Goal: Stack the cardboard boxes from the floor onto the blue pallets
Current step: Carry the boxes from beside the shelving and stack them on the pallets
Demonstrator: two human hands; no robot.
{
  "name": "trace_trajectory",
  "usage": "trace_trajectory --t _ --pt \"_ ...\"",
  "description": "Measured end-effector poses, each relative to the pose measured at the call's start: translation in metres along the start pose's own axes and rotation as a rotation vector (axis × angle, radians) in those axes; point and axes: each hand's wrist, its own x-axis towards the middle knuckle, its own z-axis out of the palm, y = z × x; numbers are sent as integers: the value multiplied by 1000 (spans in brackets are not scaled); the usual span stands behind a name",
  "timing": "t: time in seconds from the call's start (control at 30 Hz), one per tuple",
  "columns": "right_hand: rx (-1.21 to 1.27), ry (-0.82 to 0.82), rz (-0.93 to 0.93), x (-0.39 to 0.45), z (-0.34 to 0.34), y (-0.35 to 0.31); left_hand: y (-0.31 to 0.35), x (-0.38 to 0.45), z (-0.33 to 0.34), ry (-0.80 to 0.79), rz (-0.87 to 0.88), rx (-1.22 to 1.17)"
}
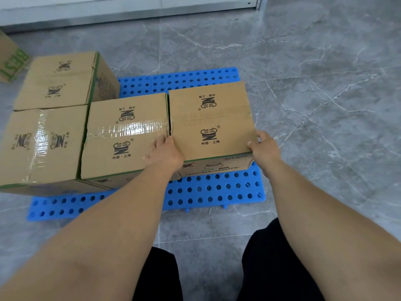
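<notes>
Grey marbled floor (325,72) lies bare at frame right; blue pallets (206,192) at centre; left hand (165,153) and right hand (264,148) grip the rightmost cardboard box (211,120), fingers curled on its near corners.

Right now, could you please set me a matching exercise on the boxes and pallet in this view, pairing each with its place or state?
Things:
1. rightmost box
2. middle box
3. green-lettered box
4. blue pallet

States:
A. on the floor, cut off at the left edge
B. held at both near corners by the left hand and right hand
C. perforated with round holes
D. sealed with clear tape

Pairs: 1-B, 2-D, 3-A, 4-C
</notes>
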Motion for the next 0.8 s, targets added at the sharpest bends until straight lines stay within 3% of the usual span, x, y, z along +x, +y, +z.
trace_trajectory --t 0.57,0.8 --pt "-41 21 10 0 3 1 3 -9 0 25 -3 55" --pt "-270 6 -60 -3 1 -15 -1 -14 -6 69 4 -15"
